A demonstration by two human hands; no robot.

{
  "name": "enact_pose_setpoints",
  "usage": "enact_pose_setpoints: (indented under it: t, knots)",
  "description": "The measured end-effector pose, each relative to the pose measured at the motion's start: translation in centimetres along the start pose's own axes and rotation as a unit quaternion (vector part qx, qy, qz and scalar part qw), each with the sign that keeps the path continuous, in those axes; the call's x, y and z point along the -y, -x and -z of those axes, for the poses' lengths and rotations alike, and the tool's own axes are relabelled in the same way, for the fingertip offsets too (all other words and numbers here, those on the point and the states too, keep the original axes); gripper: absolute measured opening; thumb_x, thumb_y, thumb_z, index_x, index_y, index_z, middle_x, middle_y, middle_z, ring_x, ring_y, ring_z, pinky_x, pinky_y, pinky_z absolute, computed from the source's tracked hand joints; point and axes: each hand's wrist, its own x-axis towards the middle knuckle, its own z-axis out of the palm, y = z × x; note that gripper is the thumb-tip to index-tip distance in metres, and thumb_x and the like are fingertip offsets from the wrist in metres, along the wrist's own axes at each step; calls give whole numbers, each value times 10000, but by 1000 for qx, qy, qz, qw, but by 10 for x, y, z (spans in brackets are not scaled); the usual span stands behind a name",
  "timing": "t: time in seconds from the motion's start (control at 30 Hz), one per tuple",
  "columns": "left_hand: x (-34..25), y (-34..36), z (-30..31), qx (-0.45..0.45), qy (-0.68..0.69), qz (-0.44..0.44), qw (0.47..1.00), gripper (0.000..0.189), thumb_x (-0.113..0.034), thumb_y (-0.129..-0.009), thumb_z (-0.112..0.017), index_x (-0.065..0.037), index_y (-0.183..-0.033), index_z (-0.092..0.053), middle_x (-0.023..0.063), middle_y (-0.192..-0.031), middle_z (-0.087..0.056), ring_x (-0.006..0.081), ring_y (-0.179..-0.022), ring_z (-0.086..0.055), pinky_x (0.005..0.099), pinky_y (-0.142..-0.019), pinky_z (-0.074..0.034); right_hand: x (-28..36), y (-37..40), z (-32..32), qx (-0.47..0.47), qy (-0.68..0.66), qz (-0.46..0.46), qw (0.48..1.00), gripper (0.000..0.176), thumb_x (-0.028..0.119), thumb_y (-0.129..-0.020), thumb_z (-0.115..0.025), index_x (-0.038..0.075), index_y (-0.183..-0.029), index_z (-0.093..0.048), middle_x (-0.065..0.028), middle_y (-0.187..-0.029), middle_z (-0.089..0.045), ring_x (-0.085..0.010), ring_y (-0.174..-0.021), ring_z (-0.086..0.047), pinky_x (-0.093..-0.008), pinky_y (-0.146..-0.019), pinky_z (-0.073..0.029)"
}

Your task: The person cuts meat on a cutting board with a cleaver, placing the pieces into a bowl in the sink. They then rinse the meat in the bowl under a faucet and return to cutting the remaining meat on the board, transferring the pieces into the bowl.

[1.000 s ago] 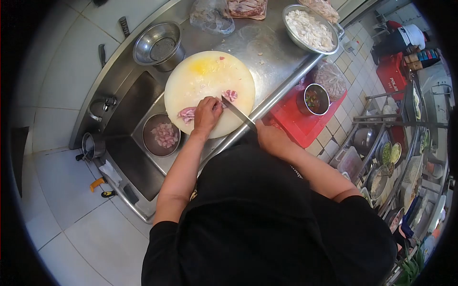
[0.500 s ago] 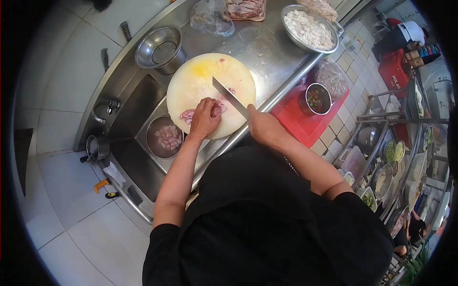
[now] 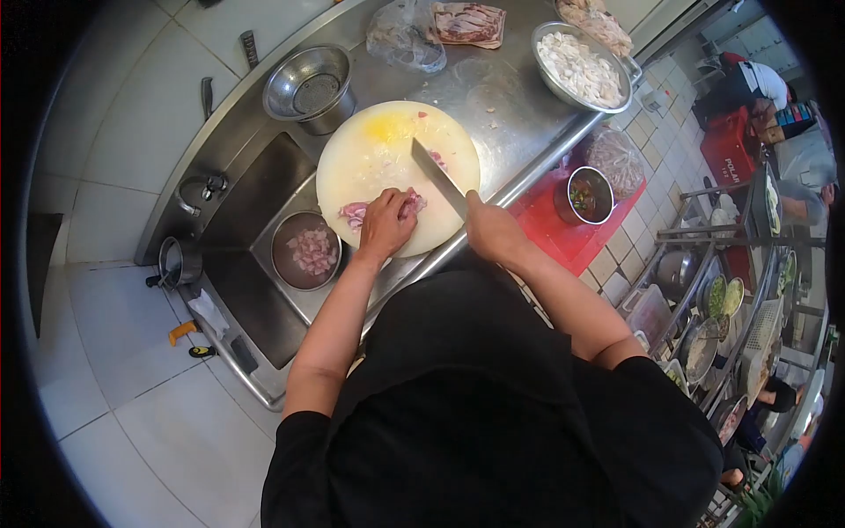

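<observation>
A round white cutting board (image 3: 361,150) with a yellow stain lies on the steel counter. My left hand (image 3: 387,223) presses on raw pink meat (image 3: 355,213) at the board's lower part, fingers bent over it. In my right hand (image 3: 491,231) is the handle of a wide-bladed knife (image 3: 437,178), its blade pointing up and left across the board. Small meat bits (image 3: 437,160) lie beside the blade. Left of the board, a round pan (image 3: 282,260) holds cut pink pieces (image 3: 314,252).
A steel colander (image 3: 308,85) stands behind the board. Bagged meat (image 3: 468,24) and a bowl of white pieces (image 3: 579,70) are at the back. A pot (image 3: 585,195) stands on a red board (image 3: 550,233) at right. The sink (image 3: 264,189) is at left; co-workers are far right.
The whole view has shifted slightly, moving the board and counter items right. Both hands keep their grips, and the knife still lies over the board, slightly left relative to it.
</observation>
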Motion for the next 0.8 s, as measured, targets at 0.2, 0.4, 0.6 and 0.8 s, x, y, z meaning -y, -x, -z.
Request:
enact_pose_setpoints:
  t: [0.2,0.4,0.6,0.8]
  knots:
    - [3,-8,-3,13,-26,29,999,283,-149,-832,-711,-24,-1084,-679,143,-1050,-669,331,-960,-657,414,-838,-536,12,23,13,70,20,56,996,222,54,-919,-470,-40,-1120,-473,-299,-840,-684,-454,-827,-693,-554,-722,-537]
    - [6,-7,-8,7,-15,14,1000,237,-149,-827,-713,-28,-1027,-674,142,-1039,-667,340,-956,-653,419,-816,-536,20,-4,-3,48,-7,87,995,247,41,-914,-468,-42,-1146,-474,-308,-904,-685,-458,-883,-686,-543,-772,-534]
    - [13,-5,-16,-34,6,0,999,236,-148,-816,-717,-22,-1008,-662,137,-983,-646,340,-914,-636,434,-803,-526,29,-24,-20,36,-36,91,995,232,55,-928,-450,-40,-1138,-476,-314,-900,-682,-469,-892,-680,-545,-786,-530]
    - [1,-1,-19,-16,-25,19,999,183,-126,-769,-700,-59,-939,-685,114,-952,-647,334,-911,-626,436,-810,-524,-6,21,-29,73,-20,46,996,280,65,-939,-441,-50,-1194,-464,-329,-956,-678,-467,-918,-682,-546,-796,-530]
